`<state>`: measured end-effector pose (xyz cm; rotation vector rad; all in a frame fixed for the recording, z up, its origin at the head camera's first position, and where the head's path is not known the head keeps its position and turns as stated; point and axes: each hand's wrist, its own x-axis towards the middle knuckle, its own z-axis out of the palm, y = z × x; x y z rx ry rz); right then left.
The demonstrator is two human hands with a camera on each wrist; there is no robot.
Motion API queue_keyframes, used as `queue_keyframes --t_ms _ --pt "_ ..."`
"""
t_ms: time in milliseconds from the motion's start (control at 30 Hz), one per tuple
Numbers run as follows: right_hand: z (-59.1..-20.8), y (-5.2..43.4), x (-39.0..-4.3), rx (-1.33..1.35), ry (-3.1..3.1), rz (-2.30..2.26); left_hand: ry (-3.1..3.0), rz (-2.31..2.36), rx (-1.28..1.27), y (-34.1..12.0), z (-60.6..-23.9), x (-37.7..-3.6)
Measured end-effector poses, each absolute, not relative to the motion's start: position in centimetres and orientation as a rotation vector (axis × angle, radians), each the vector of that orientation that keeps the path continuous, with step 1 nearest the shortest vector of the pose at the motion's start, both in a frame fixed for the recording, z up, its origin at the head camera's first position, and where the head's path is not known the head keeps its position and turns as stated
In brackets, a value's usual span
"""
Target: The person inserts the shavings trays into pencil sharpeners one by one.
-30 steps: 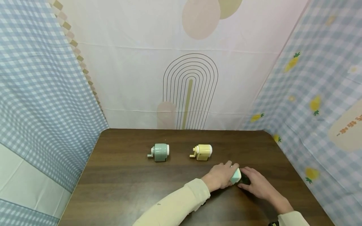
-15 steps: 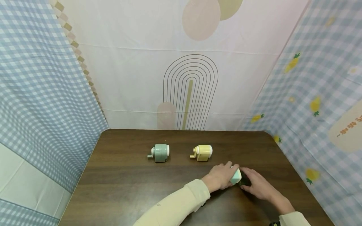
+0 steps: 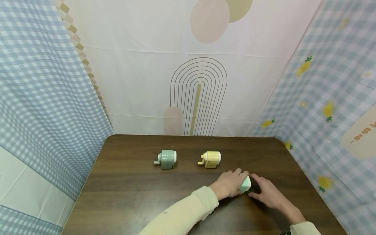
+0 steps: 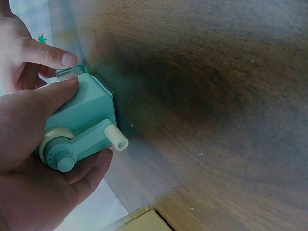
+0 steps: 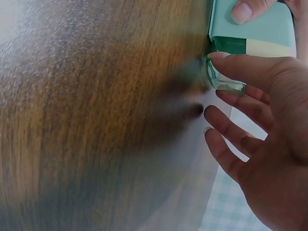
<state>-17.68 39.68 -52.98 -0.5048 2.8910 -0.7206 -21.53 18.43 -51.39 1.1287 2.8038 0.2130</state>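
Observation:
A mint-green crank pencil sharpener (image 3: 245, 184) is held by my left hand (image 3: 230, 183) over the right side of the table. In the left wrist view its crank (image 4: 91, 139) faces the camera, with the left thumb on the body and the fingers beneath. At its other end, a clear greenish shavings drawer (image 5: 226, 83) sticks partly out of the body. My right hand (image 5: 274, 110) pinches this drawer between thumb and forefinger; the other fingers are bent loosely below. The drawer's inside is hard to make out.
Farther back on the brown table (image 3: 132, 195) stand a dark green crank sharpener (image 3: 167, 159) and a yellow one (image 3: 212, 159). Checked and white cloths hang behind the table and along its sides. Small specks lie on the wood in the left wrist view.
My right hand has shifted slightly to the right, its thumb a little farther from the sharpener than a second ago. The left hand and the sharpener have stayed nearly still.

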Motion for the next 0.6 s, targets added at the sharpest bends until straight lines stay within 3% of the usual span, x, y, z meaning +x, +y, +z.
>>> queue_keyframes --t_ms 600 --pt "-53.07 39.34 -17.72 -0.5 2.885 -0.802 2.81 0.2 1.123 18.5 -51.36 -21.54"
